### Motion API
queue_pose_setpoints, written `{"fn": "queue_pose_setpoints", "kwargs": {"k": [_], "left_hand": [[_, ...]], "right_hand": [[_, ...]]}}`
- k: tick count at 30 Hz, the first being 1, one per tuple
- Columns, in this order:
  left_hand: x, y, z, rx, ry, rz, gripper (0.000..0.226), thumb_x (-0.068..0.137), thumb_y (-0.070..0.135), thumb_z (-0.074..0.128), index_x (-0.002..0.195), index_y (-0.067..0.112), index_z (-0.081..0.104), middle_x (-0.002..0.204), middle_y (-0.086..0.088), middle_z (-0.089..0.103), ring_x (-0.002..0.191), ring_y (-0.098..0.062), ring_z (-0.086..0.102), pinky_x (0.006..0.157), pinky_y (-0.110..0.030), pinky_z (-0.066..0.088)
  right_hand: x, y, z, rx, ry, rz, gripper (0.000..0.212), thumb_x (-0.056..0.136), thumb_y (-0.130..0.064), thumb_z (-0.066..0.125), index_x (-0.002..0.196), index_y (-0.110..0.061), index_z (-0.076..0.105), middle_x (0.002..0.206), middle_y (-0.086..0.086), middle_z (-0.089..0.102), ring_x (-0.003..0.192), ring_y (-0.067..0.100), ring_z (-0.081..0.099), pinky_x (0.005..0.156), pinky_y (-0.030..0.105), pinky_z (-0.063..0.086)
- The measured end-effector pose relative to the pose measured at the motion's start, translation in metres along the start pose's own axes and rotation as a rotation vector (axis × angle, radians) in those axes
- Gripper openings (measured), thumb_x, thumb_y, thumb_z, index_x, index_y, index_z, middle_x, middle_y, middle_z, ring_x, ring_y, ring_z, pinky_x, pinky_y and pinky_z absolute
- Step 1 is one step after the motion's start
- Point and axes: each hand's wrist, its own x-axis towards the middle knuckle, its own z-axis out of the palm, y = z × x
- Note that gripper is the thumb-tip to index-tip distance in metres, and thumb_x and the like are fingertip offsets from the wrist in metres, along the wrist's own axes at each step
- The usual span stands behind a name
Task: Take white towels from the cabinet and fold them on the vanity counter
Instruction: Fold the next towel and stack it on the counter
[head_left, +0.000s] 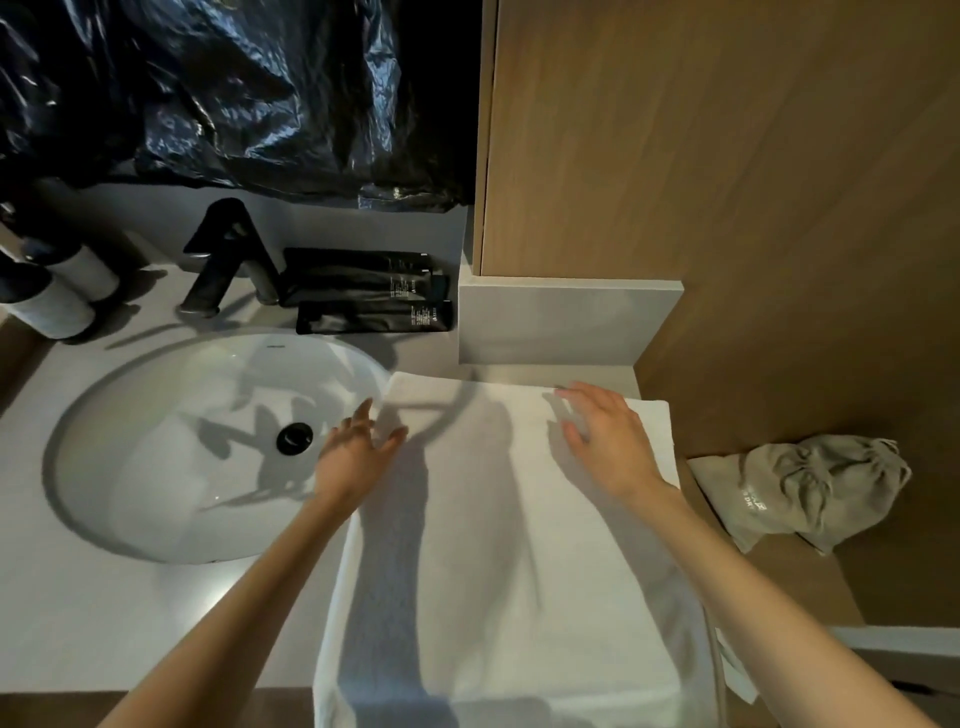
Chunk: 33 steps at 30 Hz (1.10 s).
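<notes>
**Both hands flat-fingered at the towel's far end**

The left hand is at the far left corner of the white towel, fingers straight and spread, gripping nothing. It sits right where the cloth meets the sink rim. The right hand is over the far right corner, fingers also extended and loose, with nothing pinched. Blur makes it hard to tell whether the palms press down or hover just above.

The towel lies lengthwise on the worktop, beside the basin. Its far edge is near a raised grey block, and its near end hangs over the front edge. Its right edge runs along a lower wooden ledge where a grey drawstring bag lies.

Behind the sink stands a black faucet, with black tubes stacked just beside it and two white bottles at far left. Above is crinkled black plastic, and a wood panel is at right.
</notes>
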Motion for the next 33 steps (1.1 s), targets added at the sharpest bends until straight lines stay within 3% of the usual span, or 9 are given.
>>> {"fn": "queue_pose_setpoints", "kwargs": {"k": [5, 11, 14, 16, 17, 19, 21, 26, 33], "left_hand": [[-0.011, -0.004, 0.001, -0.101, -0.033, -0.076, 0.041, 0.092, 0.027, 0.060, 0.126, 0.004, 0.055, 0.115, -0.018, 0.066, 0.105, -0.033, 0.061, 0.079, -0.034, 0.044], [-0.018, 0.004, -0.004, -0.136, 0.015, -0.006, 0.040, 0.091, 0.020, 0.061, 0.130, 0.011, 0.053, 0.118, -0.012, 0.065, 0.107, -0.030, 0.060, 0.080, -0.032, 0.043], [-0.023, 0.006, -0.005, -0.154, 0.052, 0.050, 0.038, 0.091, 0.017, 0.061, 0.128, 0.012, 0.056, 0.117, -0.012, 0.065, 0.106, -0.029, 0.061, 0.077, -0.030, 0.041], [-0.025, 0.005, -0.006, -0.171, 0.070, 0.078, 0.037, 0.090, 0.015, 0.062, 0.126, 0.011, 0.057, 0.114, -0.013, 0.066, 0.104, -0.031, 0.062, 0.078, -0.031, 0.043], [-0.026, 0.004, -0.007, -0.183, 0.076, 0.083, 0.036, 0.089, 0.015, 0.062, 0.125, 0.010, 0.058, 0.112, -0.013, 0.066, 0.102, -0.032, 0.063, 0.079, -0.032, 0.044], [-0.030, 0.004, -0.008, -0.202, 0.089, 0.069, 0.033, 0.090, 0.016, 0.063, 0.122, 0.011, 0.060, 0.109, -0.011, 0.067, 0.098, -0.030, 0.064, 0.078, -0.032, 0.045], [-0.037, 0.005, -0.008, -0.253, 0.121, 0.056, 0.029, 0.090, 0.020, 0.063, 0.119, 0.015, 0.061, 0.104, -0.006, 0.068, 0.091, -0.024, 0.064, 0.073, -0.029, 0.045], [-0.056, 0.006, -0.007, -0.341, 0.157, 0.044, 0.011, 0.090, 0.031, 0.064, 0.099, 0.027, 0.060, 0.081, 0.010, 0.059, 0.069, -0.005, 0.055, 0.055, -0.011, 0.039], [-0.065, 0.003, -0.014, -0.292, 0.010, 0.102, 0.020, 0.090, 0.029, 0.064, 0.082, 0.011, 0.061, 0.062, 0.005, 0.053, 0.061, -0.015, 0.050, 0.053, -0.024, 0.035]], "right_hand": [[0.045, -0.050, 0.020, 0.038, -0.121, -0.151, 0.040, 0.096, -0.015, 0.051, 0.134, -0.025, 0.054, 0.142, -0.004, 0.049, 0.128, 0.022, 0.042, 0.106, 0.034, 0.030], [0.078, -0.110, 0.046, 0.036, -0.293, -0.410, 0.052, 0.089, 0.001, 0.046, 0.135, -0.023, 0.055, 0.145, 0.002, 0.044, 0.132, 0.025, 0.041, 0.106, 0.041, 0.037], [0.085, -0.134, 0.049, -0.108, -0.360, -0.467, 0.062, 0.088, 0.007, 0.044, 0.136, -0.032, 0.050, 0.157, -0.003, 0.023, 0.134, 0.023, 0.033, 0.104, 0.038, 0.035], [0.089, -0.144, 0.049, -0.259, -0.308, -0.571, 0.052, 0.091, 0.003, 0.048, 0.129, -0.032, 0.053, 0.159, -0.003, 0.019, 0.132, 0.025, 0.034, 0.098, 0.039, 0.035], [0.092, -0.147, 0.048, -0.325, -0.294, -0.623, 0.042, 0.092, -0.001, 0.049, 0.123, -0.029, 0.056, 0.155, -0.002, 0.028, 0.129, 0.025, 0.037, 0.094, 0.038, 0.034], [0.095, -0.147, 0.043, -0.369, -0.288, -0.670, 0.027, 0.094, -0.008, 0.049, 0.113, -0.025, 0.059, 0.135, -0.002, 0.053, 0.119, 0.024, 0.048, 0.084, 0.035, 0.030], [0.095, -0.142, 0.033, -0.306, -0.273, -0.668, 0.018, 0.093, -0.011, 0.050, 0.103, -0.021, 0.061, 0.112, -0.001, 0.065, 0.107, 0.023, 0.054, 0.077, 0.033, 0.028], [0.084, -0.130, 0.002, -0.208, -0.178, -0.595, 0.013, 0.098, -0.016, 0.048, 0.105, -0.022, 0.058, 0.109, -0.001, 0.061, 0.101, 0.021, 0.054, 0.075, 0.034, 0.039], [0.070, -0.105, -0.073, -0.118, 0.060, -0.437, 0.017, 0.100, -0.013, 0.039, 0.107, -0.017, 0.054, 0.110, 0.000, 0.052, 0.105, 0.020, 0.047, 0.079, 0.042, 0.045]]}}
